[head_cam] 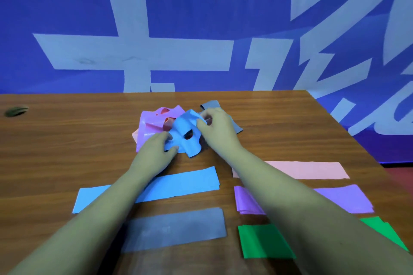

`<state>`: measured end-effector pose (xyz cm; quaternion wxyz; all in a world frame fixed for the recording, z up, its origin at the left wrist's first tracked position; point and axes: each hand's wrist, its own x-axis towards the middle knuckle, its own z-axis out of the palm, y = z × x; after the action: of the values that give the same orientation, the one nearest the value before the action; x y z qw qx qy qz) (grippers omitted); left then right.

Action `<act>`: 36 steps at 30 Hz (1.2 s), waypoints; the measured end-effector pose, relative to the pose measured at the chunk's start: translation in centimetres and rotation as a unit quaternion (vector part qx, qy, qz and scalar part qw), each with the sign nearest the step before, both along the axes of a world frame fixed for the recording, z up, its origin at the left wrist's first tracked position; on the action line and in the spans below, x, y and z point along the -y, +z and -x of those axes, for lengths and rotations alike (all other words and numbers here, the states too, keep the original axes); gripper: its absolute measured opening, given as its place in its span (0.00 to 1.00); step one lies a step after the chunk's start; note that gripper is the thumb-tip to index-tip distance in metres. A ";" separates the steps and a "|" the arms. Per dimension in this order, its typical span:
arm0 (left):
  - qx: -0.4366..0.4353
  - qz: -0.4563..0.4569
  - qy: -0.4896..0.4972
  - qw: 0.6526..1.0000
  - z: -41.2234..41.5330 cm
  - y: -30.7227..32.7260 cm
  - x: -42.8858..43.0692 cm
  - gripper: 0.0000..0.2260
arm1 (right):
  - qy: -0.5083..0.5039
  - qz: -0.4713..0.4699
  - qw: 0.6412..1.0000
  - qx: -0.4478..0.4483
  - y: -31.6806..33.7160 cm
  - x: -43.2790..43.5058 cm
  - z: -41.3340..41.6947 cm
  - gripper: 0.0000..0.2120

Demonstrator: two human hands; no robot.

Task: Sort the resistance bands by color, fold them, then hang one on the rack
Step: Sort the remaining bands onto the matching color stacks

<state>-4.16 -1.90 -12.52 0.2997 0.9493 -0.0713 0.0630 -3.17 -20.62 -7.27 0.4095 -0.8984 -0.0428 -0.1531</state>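
Note:
A crumpled light blue band [183, 134] lies on a tangled pile in the middle of the wooden table [67, 140]. My left hand [156, 149] pinches its near left edge and my right hand [214, 127] pinches its far right edge. Under and behind it sit a crumpled purple band [149, 129], a pink band [164, 111] and a grey band [212, 105]. Flat bands lie nearer me: light blue [190, 182], grey [178, 230], pink [312, 169], purple [344, 198] and green [263, 241].
A blue banner with large white characters [201, 29] hangs just behind the table's far edge. The table's right edge [357, 140] runs diagonally toward me. A dark smudge [15, 110] marks the far left of the tabletop. No rack is in view.

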 end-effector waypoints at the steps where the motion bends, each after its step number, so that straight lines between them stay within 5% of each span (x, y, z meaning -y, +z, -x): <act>1: 0.011 0.012 0.009 1.000 0.2 0.6 0.1 0.15 | 0.006 -0.022 1.000 0.017 1.7 0.0 0.3 0.02; 7: 0.092 0.183 0.018 0.979 2.5 7.2 0.6 0.09 | 0.049 -0.136 0.987 0.067 11.3 0.5 3.4 0.04; 11: 0.132 0.286 -0.031 0.949 4.8 12.5 1.5 0.11 | 0.060 -0.128 0.985 0.096 15.9 0.7 6.0 0.04; 15: 0.073 0.351 -0.098 0.928 7.4 15.9 2.6 0.17 | 0.038 -0.141 0.982 0.118 19.2 1.2 8.7 0.04; 20: 0.042 0.328 -0.154 0.931 10.3 18.0 3.8 0.04 | 0.029 -0.201 0.973 0.110 22.3 1.9 11.5 0.04; 25: -0.057 0.416 -0.227 0.879 14.2 18.4 6.2 0.13 | 0.025 -0.243 0.967 0.066 24.0 3.2 14.1 0.05; 28: -0.056 0.336 -0.247 0.907 15.4 17.2 6.5 0.05 | 0.017 -0.245 0.968 0.055 24.0 3.9 15.2 0.05; 31: -0.103 0.256 -0.255 0.927 16.0 15.7 5.8 0.19 | 0.016 -0.255 0.965 0.049 23.9 4.7 16.1 0.05; 36: -0.129 0.177 -0.285 0.933 17.8 14.8 4.9 0.13 | -0.047 -0.229 0.971 0.056 23.1 6.2 15.8 0.06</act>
<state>-21.99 -6.76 2.26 0.4748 0.8208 -0.2869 -0.1362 -18.98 -26.80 15.80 0.5936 -0.7717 0.0124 -0.2280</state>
